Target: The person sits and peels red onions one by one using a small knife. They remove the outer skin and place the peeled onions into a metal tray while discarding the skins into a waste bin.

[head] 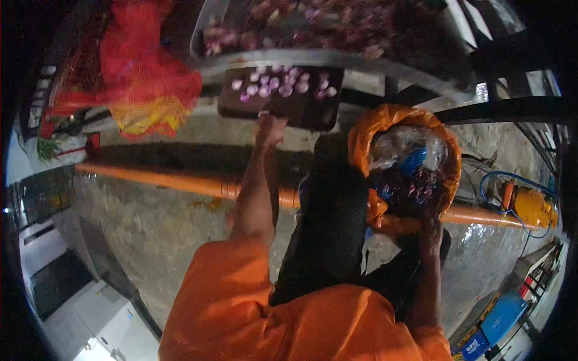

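Observation:
My left hand (272, 127) is at the near edge of a dark rectangular board or tray (311, 110), its fingers hard to make out. Pale purple cut onion pieces (285, 85) lie scattered across that board. On the right, my right hand (431, 216) reaches to the near rim of a bin (404, 113) lined with an orange plastic bag; dark shadow hides its fingers. Inside the bin are clear plastic, blue netting (414, 161) and dark reddish scraps. Beyond the board stands a large metal tray (289, 55) heaped with blurred reddish-purple onions (316, 27).
Red and yellow mesh sacks (149, 76) hang or lie at the upper left. An orange pipe (180, 182) crosses the concrete floor, with a yellow machine and blue hose (533, 207) at its right end. White cabinets (99, 316) stand lower left, a blue box (501, 316) lower right.

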The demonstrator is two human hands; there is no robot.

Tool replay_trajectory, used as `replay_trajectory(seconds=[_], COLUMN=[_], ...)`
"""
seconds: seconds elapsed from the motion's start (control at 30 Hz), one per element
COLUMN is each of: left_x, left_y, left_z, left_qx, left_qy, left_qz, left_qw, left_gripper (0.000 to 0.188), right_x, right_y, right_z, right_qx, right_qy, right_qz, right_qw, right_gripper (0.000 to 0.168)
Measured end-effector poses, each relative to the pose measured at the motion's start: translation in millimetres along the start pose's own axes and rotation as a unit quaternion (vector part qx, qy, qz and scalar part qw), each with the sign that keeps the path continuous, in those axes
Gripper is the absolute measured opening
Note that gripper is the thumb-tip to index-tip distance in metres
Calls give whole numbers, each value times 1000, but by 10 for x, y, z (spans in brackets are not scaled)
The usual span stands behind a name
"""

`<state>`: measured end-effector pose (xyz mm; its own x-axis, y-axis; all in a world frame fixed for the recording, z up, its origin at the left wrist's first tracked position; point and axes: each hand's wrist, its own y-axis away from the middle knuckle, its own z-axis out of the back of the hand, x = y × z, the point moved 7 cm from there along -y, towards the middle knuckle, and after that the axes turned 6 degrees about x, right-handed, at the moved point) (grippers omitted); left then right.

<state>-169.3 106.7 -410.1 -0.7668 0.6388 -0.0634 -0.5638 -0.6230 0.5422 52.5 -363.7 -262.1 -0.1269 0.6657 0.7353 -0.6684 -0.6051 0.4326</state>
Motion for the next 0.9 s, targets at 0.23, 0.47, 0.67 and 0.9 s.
replay_trajectory(seconds=[0.23,0.47,0.67,0.9], left_x=[-12,-1018,-1836,-1793], left_y=[-126,834,2225,661], left_z=[961,1785,3233,4696], left_qx=[-112,85,55,-369], left_qy=[408,153,110,-41], left_qz=[-31,-120,-291,-147], left_qw=[906,977,949,917], left_gripper=[43,43,28,27], right_x=[434,-397,-680,-714], right_y=[-5,-226,-172,-121], right_z=[158,169,103,136], right_qx=[-20,-38,5,-13], right_qy=[-117,147,-69,-257], right_qz=[-13,80,-122,-188], right_qw=[993,985,990,948], right_gripper=[38,33,40,52])
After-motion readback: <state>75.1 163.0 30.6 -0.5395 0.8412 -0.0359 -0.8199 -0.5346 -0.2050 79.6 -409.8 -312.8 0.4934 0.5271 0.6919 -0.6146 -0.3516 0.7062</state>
